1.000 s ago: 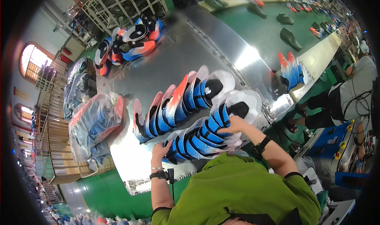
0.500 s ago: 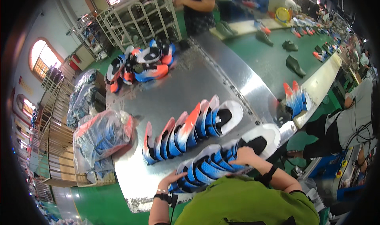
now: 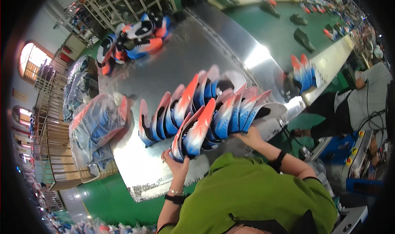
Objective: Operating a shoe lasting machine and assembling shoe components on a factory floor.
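Metal table (image 3: 185, 65); second row of shoe uppers (image 3: 181, 106) lying on it; pile of uppers (image 3: 131, 38) at far end; clear plastic bag of uppers (image 3: 96, 125); wire rack (image 3: 127, 1); green floor (image 3: 284, 32).

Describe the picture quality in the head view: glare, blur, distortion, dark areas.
Head view: strong fisheye bend, the metal table edges curving, black corners around the rim; bright glare patch on the table near its far right edge; arched window at left blown out; the row of blue, white and orange shoe uppers between the left hand and right hand slightly motion-smeared; far background soft.
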`<state>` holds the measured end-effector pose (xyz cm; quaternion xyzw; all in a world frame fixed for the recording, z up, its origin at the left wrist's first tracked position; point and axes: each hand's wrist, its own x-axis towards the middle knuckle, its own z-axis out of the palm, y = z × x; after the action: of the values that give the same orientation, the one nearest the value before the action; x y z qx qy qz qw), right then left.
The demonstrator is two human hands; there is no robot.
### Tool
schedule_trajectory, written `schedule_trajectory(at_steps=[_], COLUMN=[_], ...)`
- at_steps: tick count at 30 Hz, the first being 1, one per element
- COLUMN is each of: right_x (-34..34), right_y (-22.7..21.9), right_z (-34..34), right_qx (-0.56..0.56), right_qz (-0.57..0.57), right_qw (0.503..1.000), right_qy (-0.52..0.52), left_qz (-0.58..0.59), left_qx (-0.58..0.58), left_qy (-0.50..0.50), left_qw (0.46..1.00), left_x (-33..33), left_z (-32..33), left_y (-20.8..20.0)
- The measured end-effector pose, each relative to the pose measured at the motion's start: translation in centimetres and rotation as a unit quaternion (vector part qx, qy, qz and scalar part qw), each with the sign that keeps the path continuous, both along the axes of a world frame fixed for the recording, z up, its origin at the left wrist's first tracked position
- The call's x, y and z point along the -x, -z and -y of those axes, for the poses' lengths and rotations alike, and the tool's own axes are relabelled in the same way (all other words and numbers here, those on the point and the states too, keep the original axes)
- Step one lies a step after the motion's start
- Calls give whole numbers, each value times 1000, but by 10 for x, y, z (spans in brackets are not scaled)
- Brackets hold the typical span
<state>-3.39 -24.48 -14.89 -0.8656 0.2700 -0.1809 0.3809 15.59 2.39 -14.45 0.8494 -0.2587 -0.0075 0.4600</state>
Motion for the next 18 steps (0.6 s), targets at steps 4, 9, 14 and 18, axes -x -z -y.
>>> schedule_trajectory(at_steps=[4,9,14,18], right_x=[15,20,27,28], right_y=[64,61,59,47], right_z=[5,6,8,12], right_qx=[-89,-108,-69,-84], right_qz=[-42,-51,-34,-100], right_qw=[995,992,995,983], right_qy=[-15,-45,-61,-131], left_qz=[-6,-44,-57,-196], left_qx=[-74,-129,-234,-232], left_qy=[34,37,36,69], left_qw=[997,990,970,950], left_x=[13,-9,-21,-31], left_z=[-2,-3,-8,-16], left_y=[39,24,11,0])
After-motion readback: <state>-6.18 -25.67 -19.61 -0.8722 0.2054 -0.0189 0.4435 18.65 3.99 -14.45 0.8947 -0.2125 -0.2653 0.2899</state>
